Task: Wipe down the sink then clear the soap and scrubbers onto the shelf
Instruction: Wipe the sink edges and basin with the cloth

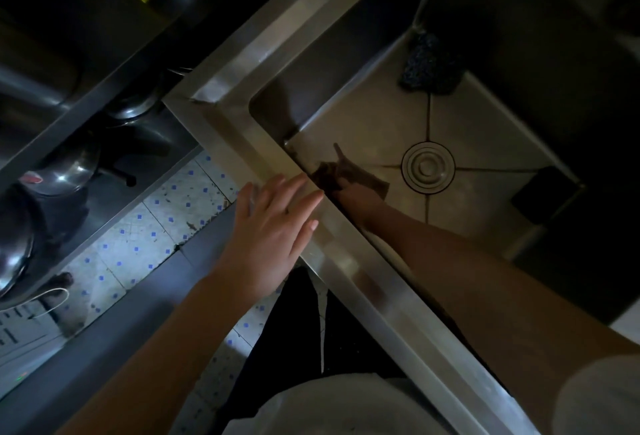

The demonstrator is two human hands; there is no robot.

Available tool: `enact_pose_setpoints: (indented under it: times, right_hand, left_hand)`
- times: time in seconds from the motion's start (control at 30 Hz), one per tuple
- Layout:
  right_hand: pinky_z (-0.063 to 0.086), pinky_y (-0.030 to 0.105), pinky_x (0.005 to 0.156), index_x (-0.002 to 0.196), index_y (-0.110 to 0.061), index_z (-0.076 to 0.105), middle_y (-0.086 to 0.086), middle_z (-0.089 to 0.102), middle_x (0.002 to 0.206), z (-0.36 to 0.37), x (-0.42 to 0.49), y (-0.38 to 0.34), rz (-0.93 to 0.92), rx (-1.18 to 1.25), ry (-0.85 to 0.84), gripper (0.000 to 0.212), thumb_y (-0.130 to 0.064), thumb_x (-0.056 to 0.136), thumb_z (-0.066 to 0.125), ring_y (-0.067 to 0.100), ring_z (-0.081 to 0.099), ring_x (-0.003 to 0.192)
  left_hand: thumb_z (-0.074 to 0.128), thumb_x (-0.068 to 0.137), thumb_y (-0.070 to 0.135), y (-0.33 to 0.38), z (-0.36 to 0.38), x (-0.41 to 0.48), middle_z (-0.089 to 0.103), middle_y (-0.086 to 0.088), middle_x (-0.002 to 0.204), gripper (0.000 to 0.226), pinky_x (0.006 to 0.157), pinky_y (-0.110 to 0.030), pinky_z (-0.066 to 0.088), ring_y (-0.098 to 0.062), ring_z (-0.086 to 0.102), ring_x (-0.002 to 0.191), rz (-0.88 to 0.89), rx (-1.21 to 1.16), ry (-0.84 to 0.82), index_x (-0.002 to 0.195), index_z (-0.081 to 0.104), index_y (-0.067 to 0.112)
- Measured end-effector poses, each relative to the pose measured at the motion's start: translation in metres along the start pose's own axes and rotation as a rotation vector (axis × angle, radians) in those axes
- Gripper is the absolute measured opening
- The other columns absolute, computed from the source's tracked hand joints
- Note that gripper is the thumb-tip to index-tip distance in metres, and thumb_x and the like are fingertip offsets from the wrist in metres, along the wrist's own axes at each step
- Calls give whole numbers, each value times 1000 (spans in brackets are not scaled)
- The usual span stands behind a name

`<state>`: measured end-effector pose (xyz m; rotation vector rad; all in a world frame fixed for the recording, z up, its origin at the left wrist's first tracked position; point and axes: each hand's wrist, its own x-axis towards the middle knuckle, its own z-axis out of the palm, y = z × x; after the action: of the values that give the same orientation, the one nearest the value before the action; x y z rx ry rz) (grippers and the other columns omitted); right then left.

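Right forearm crosses the sink rim [349, 261], and the right hand [358, 197] sits low against the near wall on a brown cloth [367, 180]; its grip is too dark to tell. Left hand [273, 226] lies flat on the rim, fingers straight, holding nothing. Beyond the right hand, past the drain [427, 166], the scrubber [429, 64] sits in the far corner, so the right hand is nearer.
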<state>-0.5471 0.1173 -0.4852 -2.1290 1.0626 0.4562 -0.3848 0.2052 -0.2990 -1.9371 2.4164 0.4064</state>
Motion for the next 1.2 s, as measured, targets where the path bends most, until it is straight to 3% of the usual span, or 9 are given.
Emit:
enact_pose_setpoints:
  times: [0.2,0.37,0.5,0.6,0.67,0.83,1.03,1.2]
  right_hand:
    - [48,36,88,124,-14,58,10,43,137,30,-75,30,59,23,-105,31,-19,95,47,29,57,104]
    - [47,38,89,124,-11,59,8,34,146,54,-134,52,174,29,-231,31,-15,96,45,30,59,105]
    - [46,42,95,136,-11,46,13,34,148,65,-165,71,218,-30,-355,40,-14,97,40,34,56,113]
    - [40,40,103,148,-22,24,19,37,147,70,-181,84,252,-53,-407,50,-24,99,31,35,49,123]
    - [38,40,103,149,-25,20,19,37,146,76,-189,88,249,-71,-405,51,-28,99,29,35,47,124]
    - [44,48,99,131,-9,50,9,23,154,74,-208,83,301,-70,-513,37,-7,97,36,37,44,126]
    - [29,62,104,144,-19,33,6,22,154,58,-218,82,304,-420,-662,46,-17,99,37,37,30,135]
    - [14,65,110,149,-17,23,8,20,156,38,-217,100,405,-455,-684,53,-27,99,37,36,15,143]
  left_hand:
    - [37,93,34,17,-4,1,50,-9,132,38,96,-52,34,-30,45,122,63,3,-25,123,55,19]
    - [35,93,34,37,-7,2,50,-11,133,39,95,-51,34,-31,47,120,133,11,-73,121,56,17]
    - [41,93,32,55,-4,5,51,-15,130,35,94,-56,36,-34,49,119,189,41,-87,119,58,14]
    - [52,90,29,66,-1,6,52,-17,128,33,93,-57,37,-35,51,117,223,49,-65,117,59,12]
    - [52,90,29,72,1,7,52,-17,128,33,91,-55,37,-35,51,115,254,59,-54,117,59,12]
    - [38,94,33,88,3,7,51,-16,130,39,93,-54,35,-35,49,117,289,63,-108,121,57,13]
    - [35,93,37,99,7,5,50,-15,131,42,95,-57,34,-35,48,119,296,86,-172,121,58,15]
    - [34,92,38,104,6,7,51,-15,129,43,94,-56,34,-34,50,116,291,103,-187,119,59,15]
